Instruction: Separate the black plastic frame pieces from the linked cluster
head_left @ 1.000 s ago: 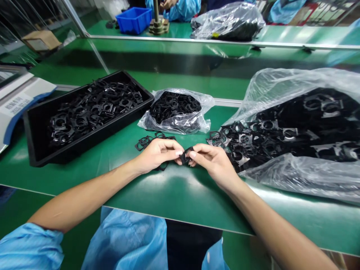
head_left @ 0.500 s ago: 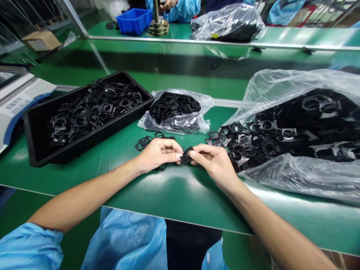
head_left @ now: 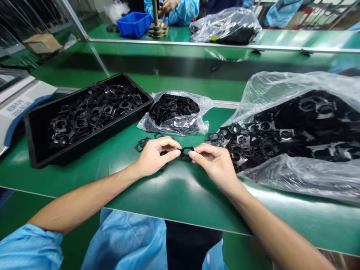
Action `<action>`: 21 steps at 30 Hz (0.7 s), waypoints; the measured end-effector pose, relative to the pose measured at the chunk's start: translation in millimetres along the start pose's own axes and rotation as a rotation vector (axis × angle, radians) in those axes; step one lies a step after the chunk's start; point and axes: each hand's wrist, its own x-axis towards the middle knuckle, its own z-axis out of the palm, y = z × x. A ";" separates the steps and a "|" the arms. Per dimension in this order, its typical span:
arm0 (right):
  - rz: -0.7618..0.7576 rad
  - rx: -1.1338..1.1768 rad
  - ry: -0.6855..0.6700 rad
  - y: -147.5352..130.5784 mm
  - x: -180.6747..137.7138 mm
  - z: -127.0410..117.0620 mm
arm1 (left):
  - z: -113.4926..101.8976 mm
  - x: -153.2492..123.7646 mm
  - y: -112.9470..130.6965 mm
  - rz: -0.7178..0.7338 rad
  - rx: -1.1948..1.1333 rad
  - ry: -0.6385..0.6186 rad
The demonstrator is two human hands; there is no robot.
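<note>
Black frame (head_left: 182, 153) is mid-frame, held up just above the green table (head_left: 180, 202). One piece in hand, handling not finished, by my read.

Left hand (head_left: 156, 156): thumb and fingers pinching the frame's left end. Right hand (head_left: 216, 162): same pinch on its right end. Both grasping, neither released. Frame lies roughly level between them, round hole partly visible. Can't tell whether it's one piece or two stacked.

Progress: partial. Loose frames (head_left: 143, 144) sit on the table just beyond the left hand, partly hidden by it; can't count them. Black tray (head_left: 94, 135), left of frame, carries a big heap, with some bare floor at its near left end. Small plastic bag (head_left: 182, 129), centre, is well filled with similar black pieces. Large plastic bag (head_left: 298, 176), right of frame, lies open with a big pile spilling toward the right hand.

Plenty left, judging by the heaps. Which heap is done and which is waiting: can't tell from this view.
</note>
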 end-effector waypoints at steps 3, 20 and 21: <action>0.020 0.015 -0.013 0.8 0.8 1.1 | 0.1 0.8 -0.8 -0.030 -0.050 -0.023; 0.190 0.316 -0.004 2.1 4.3 4.5 | -4.0 5.8 -1.0 -0.192 -0.219 -0.116; 0.196 0.328 0.008 2.3 4.8 4.4 | -3.7 5.7 -1.1 -0.207 -0.232 -0.112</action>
